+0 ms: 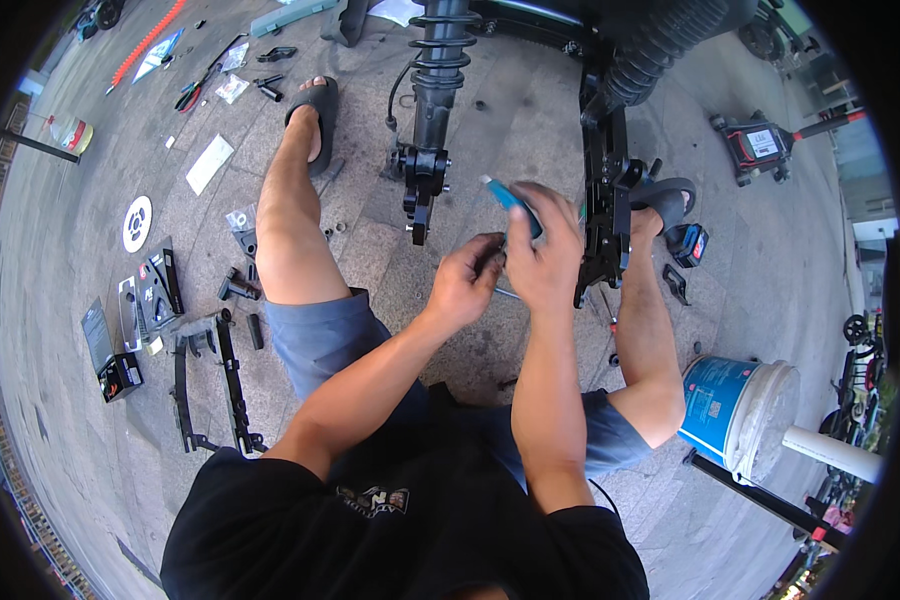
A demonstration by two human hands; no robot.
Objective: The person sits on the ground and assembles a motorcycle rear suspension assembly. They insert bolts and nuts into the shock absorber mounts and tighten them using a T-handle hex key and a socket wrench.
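Note:
In my right hand (548, 250) is a slim teal tube-like item (510, 205) with a pale tip, its tip directed up and to the left. My left hand (465, 283) is closed just beside it, fingers pinched together. Whatever the left fingers hold is too small and hidden to make out. Ahead of the hands hangs a black shock absorber (432, 115) with a coil spring and a bracket at its lower end, apart from both hands. A black metal frame (602, 200) stands close on the right of my right hand.
Loose black metal frame parts (232, 370) and opened boxes (160, 285) lie at the left, with a white disc (138, 223) behind. A blue bucket (715, 405) stands right of my knee. Farther right are a battery pack (686, 243) and a floor jack (758, 145).

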